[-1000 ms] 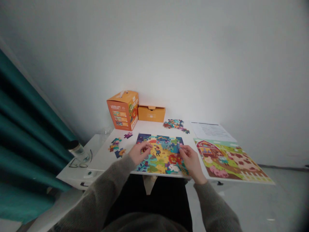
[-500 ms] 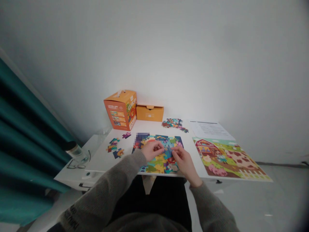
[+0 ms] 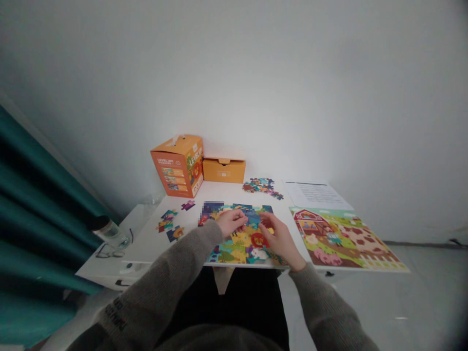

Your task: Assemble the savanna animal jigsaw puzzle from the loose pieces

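Observation:
A colourful animal jigsaw point(image 3: 239, 246) lies at the front middle of the white table, with both hands over it. My left hand point(image 3: 231, 222) is above its middle, fingers curled and pressed together; whatever they may hold is too small to make out. To the right, my right hand point(image 3: 277, 236) rests at the jigsaw's right part beside the red lion picture, thumb and fingers apart with nothing visible between them. Loose puzzle pieces point(image 3: 176, 233) lie left of the jigsaw, with a purple piece point(image 3: 188, 205) behind them. A pile of pieces point(image 3: 259, 185) is at the back.
An orange puzzle box point(image 3: 179, 168) and a smaller yellow-orange box point(image 3: 224, 170) stand at the back left. On the right lie a farm picture point(image 3: 347, 239) and a printed sheet point(image 3: 314, 195). A bottle point(image 3: 113, 234) and glasses point(image 3: 109, 252) are on a lower surface at left.
My right hand has spread its thumb and fingers and moved slightly off the middle, so the red lion picture shows more. The view has shifted a little.

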`<action>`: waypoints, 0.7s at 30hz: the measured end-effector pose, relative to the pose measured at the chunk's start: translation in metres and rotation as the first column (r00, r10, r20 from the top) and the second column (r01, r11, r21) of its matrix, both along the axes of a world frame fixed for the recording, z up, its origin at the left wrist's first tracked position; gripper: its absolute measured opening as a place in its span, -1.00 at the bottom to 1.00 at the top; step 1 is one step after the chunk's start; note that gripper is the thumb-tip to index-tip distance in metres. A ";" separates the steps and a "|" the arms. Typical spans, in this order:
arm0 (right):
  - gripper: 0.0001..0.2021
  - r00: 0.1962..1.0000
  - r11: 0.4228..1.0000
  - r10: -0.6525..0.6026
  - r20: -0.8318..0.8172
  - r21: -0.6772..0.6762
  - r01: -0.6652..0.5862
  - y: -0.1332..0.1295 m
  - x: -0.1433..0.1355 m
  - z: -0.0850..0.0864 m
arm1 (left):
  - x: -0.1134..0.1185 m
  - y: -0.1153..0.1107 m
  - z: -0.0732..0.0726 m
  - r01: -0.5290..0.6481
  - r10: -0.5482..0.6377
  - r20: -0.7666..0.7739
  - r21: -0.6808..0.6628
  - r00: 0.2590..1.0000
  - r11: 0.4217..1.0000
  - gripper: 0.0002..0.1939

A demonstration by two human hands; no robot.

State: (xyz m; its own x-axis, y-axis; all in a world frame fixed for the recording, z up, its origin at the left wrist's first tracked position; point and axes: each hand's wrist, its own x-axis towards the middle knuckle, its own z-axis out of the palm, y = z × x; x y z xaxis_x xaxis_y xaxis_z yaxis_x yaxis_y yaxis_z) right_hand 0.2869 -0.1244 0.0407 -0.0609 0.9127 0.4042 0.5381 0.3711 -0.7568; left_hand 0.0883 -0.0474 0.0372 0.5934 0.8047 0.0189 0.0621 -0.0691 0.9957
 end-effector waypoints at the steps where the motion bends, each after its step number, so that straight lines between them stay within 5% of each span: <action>1: -0.67 1.000 1.000 0.002 -0.005 -0.001 -0.002 0.002 0.000 0.000 | 0.002 -0.001 0.000 0.019 -0.019 0.001 -0.012 1.000 1.000 -0.55; 6: -0.68 0.994 0.993 0.108 0.011 0.037 -0.108 0.016 0.004 0.009 | 0.009 -0.005 0.003 0.082 -0.081 0.015 -0.035 0.997 0.996 -0.58; 9: -0.65 0.977 0.977 0.208 0.054 -0.052 -0.205 0.023 0.006 0.019 | 0.008 0.000 0.005 0.041 -0.041 0.017 -0.031 0.999 0.999 -0.61; 12: -0.67 0.981 0.981 0.186 0.047 -0.072 -0.182 0.029 0.009 0.025 | 0.007 0.007 0.003 0.027 -0.027 -0.013 -0.018 1.000 0.999 -0.63; 17: -0.69 0.961 0.977 0.148 0.235 0.116 -0.178 0.041 0.016 0.033 | 0.006 0.023 0.008 -0.102 0.103 0.009 -0.070 0.995 0.992 -0.66; 21: -0.60 0.892 0.927 0.126 0.434 0.269 -0.261 0.054 0.021 0.048 | 0.006 0.039 0.023 -0.082 0.090 0.087 -0.095 0.992 0.992 -0.66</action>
